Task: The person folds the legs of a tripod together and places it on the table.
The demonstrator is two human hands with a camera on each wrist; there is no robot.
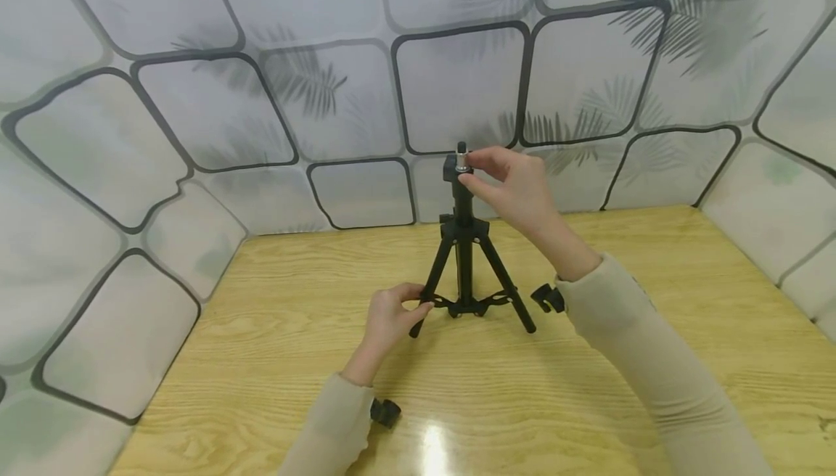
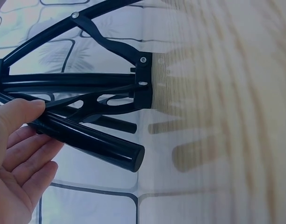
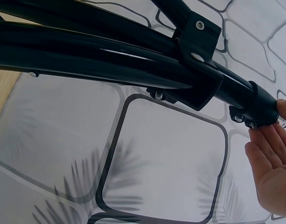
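While the black light stand [image 1: 464, 265] is held upright on the wooden table [image 1: 294, 360], its three legs are already splayed and the spreader struts [image 2: 108, 45] folded out. One leg [image 2: 94, 140] is pinched between thumb and fingers of the left hand [image 1: 387, 320]; the top end, at the silver spigot [image 1: 462, 160], is pinched by the right hand [image 1: 522, 189]. Unfolding is judged mostly done. Because the gripped leg's tip is seen clear of the table, leg adjustment is judged left; the column appears unextended.
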